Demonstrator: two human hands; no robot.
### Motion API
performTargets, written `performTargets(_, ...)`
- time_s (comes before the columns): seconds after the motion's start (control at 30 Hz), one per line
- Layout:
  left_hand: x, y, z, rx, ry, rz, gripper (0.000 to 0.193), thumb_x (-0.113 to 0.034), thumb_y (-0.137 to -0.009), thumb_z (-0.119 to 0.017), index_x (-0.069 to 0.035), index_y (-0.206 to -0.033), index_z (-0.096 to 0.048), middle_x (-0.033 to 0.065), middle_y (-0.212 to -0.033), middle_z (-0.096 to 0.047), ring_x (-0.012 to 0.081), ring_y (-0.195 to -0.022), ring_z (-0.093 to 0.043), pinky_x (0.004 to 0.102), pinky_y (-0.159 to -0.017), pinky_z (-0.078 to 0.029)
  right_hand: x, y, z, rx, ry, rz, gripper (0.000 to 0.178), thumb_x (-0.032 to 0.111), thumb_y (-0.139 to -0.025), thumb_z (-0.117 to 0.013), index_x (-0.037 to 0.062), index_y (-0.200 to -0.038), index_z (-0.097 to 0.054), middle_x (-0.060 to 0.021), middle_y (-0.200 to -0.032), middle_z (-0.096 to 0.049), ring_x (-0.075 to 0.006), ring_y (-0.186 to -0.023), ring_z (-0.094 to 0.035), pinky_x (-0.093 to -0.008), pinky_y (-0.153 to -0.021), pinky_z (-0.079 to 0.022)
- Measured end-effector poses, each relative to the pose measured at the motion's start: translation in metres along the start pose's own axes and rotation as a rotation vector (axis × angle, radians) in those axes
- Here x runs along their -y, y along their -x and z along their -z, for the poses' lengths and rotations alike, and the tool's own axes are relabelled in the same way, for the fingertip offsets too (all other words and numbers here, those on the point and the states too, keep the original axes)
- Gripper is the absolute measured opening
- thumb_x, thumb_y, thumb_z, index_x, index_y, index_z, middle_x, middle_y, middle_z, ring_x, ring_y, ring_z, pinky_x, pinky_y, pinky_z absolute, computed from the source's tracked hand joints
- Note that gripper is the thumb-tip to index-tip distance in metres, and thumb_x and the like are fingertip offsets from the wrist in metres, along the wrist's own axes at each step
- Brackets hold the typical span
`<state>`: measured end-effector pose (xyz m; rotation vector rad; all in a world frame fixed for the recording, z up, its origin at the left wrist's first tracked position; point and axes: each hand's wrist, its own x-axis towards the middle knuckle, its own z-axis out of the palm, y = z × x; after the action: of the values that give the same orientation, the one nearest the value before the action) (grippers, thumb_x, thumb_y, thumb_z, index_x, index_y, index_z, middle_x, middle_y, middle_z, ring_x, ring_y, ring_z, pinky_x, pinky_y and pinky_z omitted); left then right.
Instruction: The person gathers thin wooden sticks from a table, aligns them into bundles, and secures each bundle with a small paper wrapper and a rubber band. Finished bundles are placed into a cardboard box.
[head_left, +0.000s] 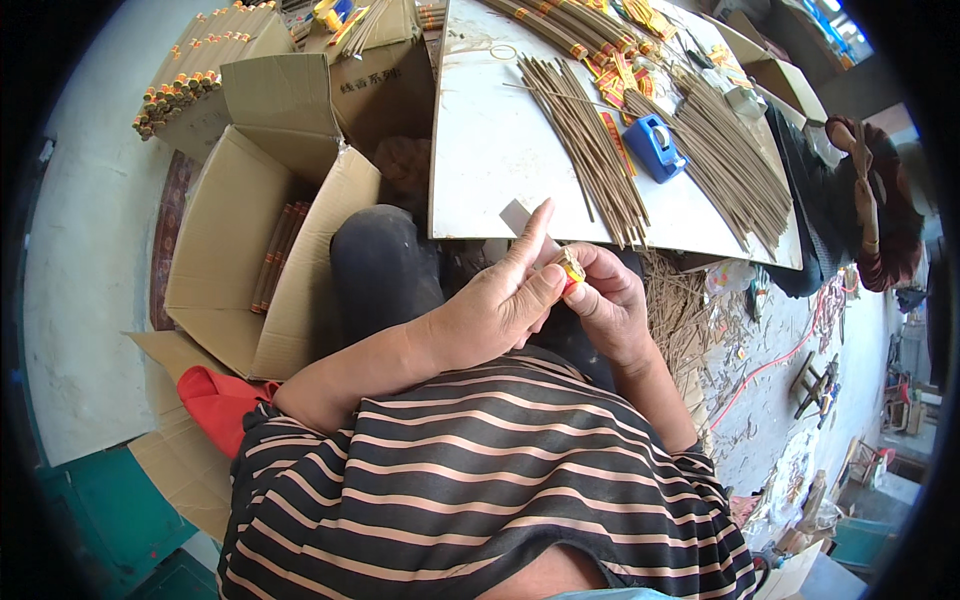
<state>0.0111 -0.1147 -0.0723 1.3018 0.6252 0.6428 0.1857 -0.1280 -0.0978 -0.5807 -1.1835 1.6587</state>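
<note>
Both hands pinch one small yellow-and-red paper-wrapped bundle end (571, 268): left hand (495, 310) curled, forefinger raised; right hand (610, 300) closed beside it, nearer.

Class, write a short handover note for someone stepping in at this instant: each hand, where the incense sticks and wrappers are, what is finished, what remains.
Left hand: pinching the end of a stick bundle, forefinger raised.
Right hand: gripping the same bundle from the other side.
Done: wrapped bundles at the board's far end, more in the cardboard box.
Left: loose sticks on the white board, beside the blue tape dispenser.
</note>
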Motion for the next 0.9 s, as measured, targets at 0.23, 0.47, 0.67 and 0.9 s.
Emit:
performTargets(0.23,-0.003,0.0,0.004,0.067,0.111,0.088,0.081,-0.044,-0.094,-0.038,-0.004,-0.14,0.015,0.0024,-0.074,-0.04,0.0046,-0.054,-0.037,0.0165,-0.046,-0.038,-0.003,0.003,0.006,-0.006,-0.011,-0.024,0.025,0.01,-0.087,-0.059,-0.0017,-0.108,-0.051,-0.0043,-0.097,-0.057,-0.0109,-0.088,-0.055,-0.0259,-0.08,-0.045)
performTargets(0.47,0.001,0.0,0.001,0.12,0.199,0.115,0.087,-0.046,-0.093,-0.042,0.0,-0.14,0.014,0.003,-0.07,-0.044,0.0046,-0.054,-0.04,0.0161,-0.047,-0.036,0.017,0.003,0.012,0.022,0.145,-0.079,0.028,0.007,-0.078,-0.067,-0.001,-0.103,-0.054,-0.0023,-0.093,-0.055,-0.0094,-0.084,-0.052,-0.0232,-0.078,-0.042)
performTargets(0.67,0.001,0.0,-0.001,0.138,0.177,0.168,0.09,-0.048,-0.091,-0.045,0.008,-0.138,0.007,0.0036,-0.066,-0.049,0.0038,-0.05,-0.045,0.0144,-0.044,-0.037,0.043,-0.005,0.016,0.174,0.587,-0.04,0.021,0.014,-0.077,-0.07,0.0016,-0.092,-0.061,-0.0046,-0.084,-0.057,-0.0123,-0.079,-0.053,-0.0252,-0.07,-0.043)
performTargets(0.9,0.011,-0.001,-0.002,0.179,0.283,0.226,0.069,-0.039,-0.094,-0.045,0.001,-0.14,-0.011,0.0021,-0.073,-0.046,0.0049,-0.057,-0.044,0.0158,-0.049,-0.039,0.054,-0.006,0.011,0.161,0.57,-0.088,0.02,0.018,-0.082,-0.066,0.0005,-0.092,-0.066,-0.0084,-0.088,-0.061,-0.0185,-0.083,-0.057,-0.0283,-0.075,-0.045)
